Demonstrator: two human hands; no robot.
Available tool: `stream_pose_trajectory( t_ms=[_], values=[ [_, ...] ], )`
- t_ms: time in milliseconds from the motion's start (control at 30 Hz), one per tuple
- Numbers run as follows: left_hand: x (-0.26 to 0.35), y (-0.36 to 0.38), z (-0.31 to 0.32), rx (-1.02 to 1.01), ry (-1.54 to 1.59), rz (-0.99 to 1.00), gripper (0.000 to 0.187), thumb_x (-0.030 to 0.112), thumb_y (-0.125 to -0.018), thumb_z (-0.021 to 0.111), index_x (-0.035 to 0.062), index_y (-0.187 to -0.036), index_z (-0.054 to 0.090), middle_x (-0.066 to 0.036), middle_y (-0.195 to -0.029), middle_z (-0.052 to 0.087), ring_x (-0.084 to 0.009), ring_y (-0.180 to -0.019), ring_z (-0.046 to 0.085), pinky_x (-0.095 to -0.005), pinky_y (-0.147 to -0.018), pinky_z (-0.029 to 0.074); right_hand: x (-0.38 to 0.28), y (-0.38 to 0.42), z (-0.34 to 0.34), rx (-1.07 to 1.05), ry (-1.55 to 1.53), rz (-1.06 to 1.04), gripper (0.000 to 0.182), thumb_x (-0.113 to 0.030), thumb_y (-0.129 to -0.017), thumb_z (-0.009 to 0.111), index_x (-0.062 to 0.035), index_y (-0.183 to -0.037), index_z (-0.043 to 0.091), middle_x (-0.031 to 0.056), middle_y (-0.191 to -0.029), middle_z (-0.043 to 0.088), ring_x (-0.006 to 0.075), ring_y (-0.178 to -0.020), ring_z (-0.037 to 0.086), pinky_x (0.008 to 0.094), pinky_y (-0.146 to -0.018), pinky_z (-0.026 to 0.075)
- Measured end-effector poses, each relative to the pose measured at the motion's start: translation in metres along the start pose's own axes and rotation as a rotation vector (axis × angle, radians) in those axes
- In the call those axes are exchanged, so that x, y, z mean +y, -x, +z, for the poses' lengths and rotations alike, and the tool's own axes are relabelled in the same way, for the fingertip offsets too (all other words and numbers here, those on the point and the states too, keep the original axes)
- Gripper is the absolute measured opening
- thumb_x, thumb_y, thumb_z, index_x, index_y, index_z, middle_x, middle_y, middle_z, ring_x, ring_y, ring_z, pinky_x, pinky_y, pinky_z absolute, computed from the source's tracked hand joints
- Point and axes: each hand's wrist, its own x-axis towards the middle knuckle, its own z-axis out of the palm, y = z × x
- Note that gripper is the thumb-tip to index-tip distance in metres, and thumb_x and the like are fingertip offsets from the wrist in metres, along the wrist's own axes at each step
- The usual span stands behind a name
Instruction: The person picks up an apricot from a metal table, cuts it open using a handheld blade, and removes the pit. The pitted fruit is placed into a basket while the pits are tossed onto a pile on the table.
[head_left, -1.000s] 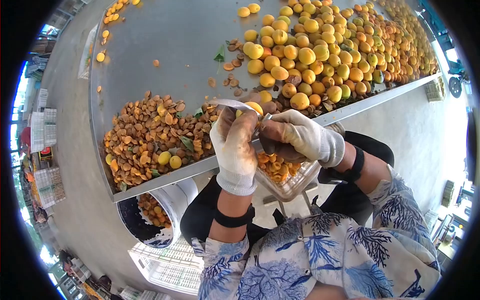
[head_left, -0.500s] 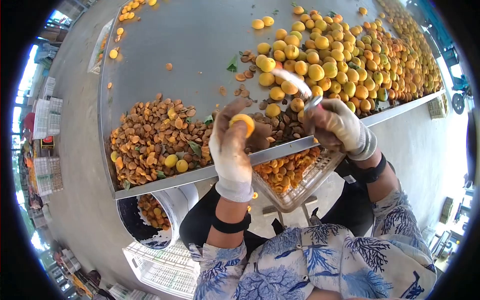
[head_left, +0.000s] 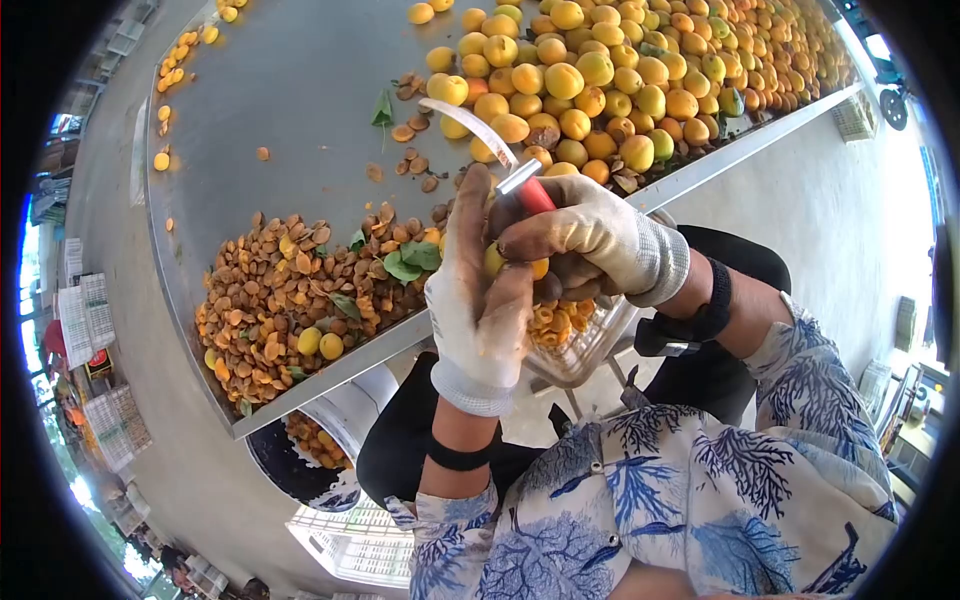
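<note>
My left hand [head_left: 478,310], in a stained white glove, pinches a yellow-orange apricot [head_left: 494,260] between thumb and fingers; most of the fruit is hidden. Close against it, my gloved right hand [head_left: 590,235] grips a curved knife by its red handle [head_left: 536,195]. The blade [head_left: 470,122] points up and left, away from the fruit. My right fingers meet the apricot's right side, where a strip of orange shows. Below both hands is a crate [head_left: 572,372] with halved apricots [head_left: 556,322], partly covered by the hands.
Whole apricots [head_left: 600,70] are heaped at the right of the metal table [head_left: 300,120]. Brown pits [head_left: 290,290] pile up at its near left, against the raised rim [head_left: 345,372]. Beneath stand a bucket [head_left: 345,405] holding fruit pieces and a white crate [head_left: 355,540].
My right hand has come in from the right with the knife and now meets my left hand at the apricot. The view has shifted, so the table appears further left and up.
</note>
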Motion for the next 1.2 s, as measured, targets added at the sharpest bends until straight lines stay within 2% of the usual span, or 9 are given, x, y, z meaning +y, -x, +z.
stream_pose_trajectory(
  t_ms=[100,200,367,500,567,833,1000,1100,1200],
  values=[
    [-0.008,-0.001,-0.004,0.038,0.416,-0.097,0.072,0.026,-0.084,0.051,-0.0083,-0.146,0.037,-0.02,-0.114,0.066,-0.0198,-0.097,0.066,-0.027,-0.084,0.052,0.02,-0.002,-0.009,-0.072,-0.49,-0.001,0.03,-0.027,-0.095,0.058,-0.0016,-0.11,0.059,0.0046,-0.07,0.062,0.006,-0.04,0.044,0.019,-0.036,0.031],
    [-0.003,-0.001,-0.005,-0.04,0.617,-0.097,0.074,0.033,-0.084,0.051,-0.0084,-0.144,0.04,-0.017,-0.07,0.063,-0.0188,-0.057,0.054,-0.0258,-0.057,0.044,0.009,-0.003,-0.021,-0.11,-0.353,0.051,0.035,-0.033,-0.096,0.054,-0.0019,-0.111,0.058,0.0061,-0.07,0.062,0.0059,-0.036,0.035,0.0198,-0.032,0.026],
    [-0.004,-0.005,-0.018,0.004,0.703,-0.081,0.07,0.03,-0.083,0.052,-0.0064,-0.142,0.042,-0.023,-0.078,0.065,-0.023,-0.063,0.056,-0.0304,-0.065,0.048,-0.018,0.013,-0.043,-0.099,0.712,-0.295,0.038,-0.033,-0.09,0.073,0.0025,-0.102,0.072,0.0046,-0.076,0.069,0.0099,-0.063,0.063,0.024,-0.057,0.052],
    [-0.01,-0.005,-0.015,-0.048,0.938,-0.091,0.069,0.021,-0.082,0.065,0.0009,-0.145,0.044,-0.024,-0.099,0.069,-0.0218,-0.073,0.066,-0.0393,-0.078,0.054,-0.023,0.02,-0.042,0.202,0.259,-0.362,0.028,-0.03,-0.093,0.07,-0.0019,-0.09,0.072,0.0023,-0.07,0.065,0.0084,-0.054,0.055,0.0224,-0.048,0.041],
    [-0.01,-0.007,-0.008,-0.068,0.96,-0.102,0.072,0.02,-0.08,0.066,0.0015,-0.145,0.043,-0.026,-0.111,0.067,-0.0225,-0.075,0.067,-0.0396,-0.079,0.056,-0.012,0.001,-0.035,-0.089,-0.242,-0.757,0.055,-0.051,-0.101,0.047,-0.0077,-0.067,0.051,0.0035,-0.058,0.052,0.0101,-0.057,0.051,0.0225,-0.05,0.037],
    [-0.006,-0.006,0.007,-0.072,0.941,-0.127,0.073,0.019,-0.08,0.063,0.003,-0.148,0.039,-0.025,-0.125,0.062,-0.0213,-0.074,0.068,-0.0316,-0.076,0.057,-0.023,0.004,0.004,0.392,0.413,-0.78,0.095,-0.081,-0.091,0.024,0.0001,-0.106,0.071,0.0107,-0.089,0.069,0.0165,-0.083,0.064,0.031,-0.077,0.054],
    [-0.005,-0.006,0.005,-0.059,0.901,-0.054,0.073,0.02,-0.082,0.061,0.0013,-0.148,0.037,-0.024,-0.126,0.061,-0.0206,-0.074,0.068,-0.0317,-0.075,0.056,-0.002,-0.002,0.005,0.331,0.149,-0.841,0.056,-0.052,-0.095,0.061,0.0017,-0.106,0.071,0.0084,-0.096,0.074,0.0157,-0.087,0.07,0.0292,-0.077,0.058],
    [-0.002,-0.006,0.001,0.015,0.895,-0.054,0.074,0.02,-0.082,0.061,0.0003,-0.148,0.037,-0.024,-0.127,0.061,-0.0206,-0.073,0.068,-0.0321,-0.075,0.056,-0.004,0.002,0.004,0.349,0.23,-0.703,0.081,-0.074,-0.092,0.041,-0.0005,-0.112,0.066,0.0117,-0.109,0.067,0.0194,-0.095,0.065,0.0333,-0.081,0.055],
    [-0.006,-0.007,-0.003,0.025,0.861,0.013,0.072,0.018,-0.082,0.058,-0.0003,-0.148,0.036,-0.023,-0.127,0.061,-0.0196,-0.077,0.068,-0.032,-0.077,0.056,0.002,-0.01,-0.003,0.321,0.234,-0.767,0.067,-0.064,-0.094,0.053,0.0007,-0.109,0.066,0.0121,-0.111,0.066,0.021,-0.097,0.066,0.0345,-0.084,0.054]
  ],
)
